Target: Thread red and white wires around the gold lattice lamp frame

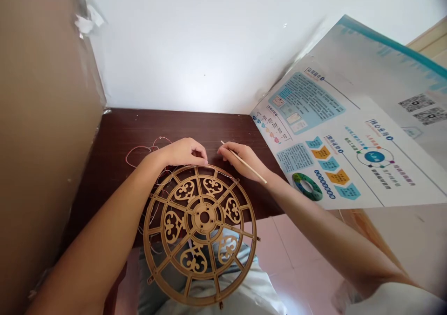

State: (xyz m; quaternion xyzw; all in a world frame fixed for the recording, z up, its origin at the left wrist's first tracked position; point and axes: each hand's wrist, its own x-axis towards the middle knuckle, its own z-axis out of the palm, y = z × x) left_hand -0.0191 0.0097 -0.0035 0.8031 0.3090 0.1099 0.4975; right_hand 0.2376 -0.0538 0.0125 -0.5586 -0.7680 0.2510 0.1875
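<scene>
A round, wheel-like wooden frame (195,301) with spokes and scrollwork cut-outs overhangs the table's near edge, above the person's lap. My left hand (186,153) rests at its far rim, fingers curled and pressed together on a thin wire (228,174) that runs along the rim; the exact grip is partly hidden. To the right of it, my right hand (242,159) holds a slim wooden stick (249,167) between thumb and fingers, slanting back over the wrist. Its fingertips are apart from the rim. Loose red and white wires (134,151) loop beside my left wrist.
The dark brown table (209,126) meets a white wall (195,50) at the back. A brown panel (38,96) stands on the left. On the right leans a large printed board (349,115). Small metal-tipped tabs (258,239) stick out from the frame's rim.
</scene>
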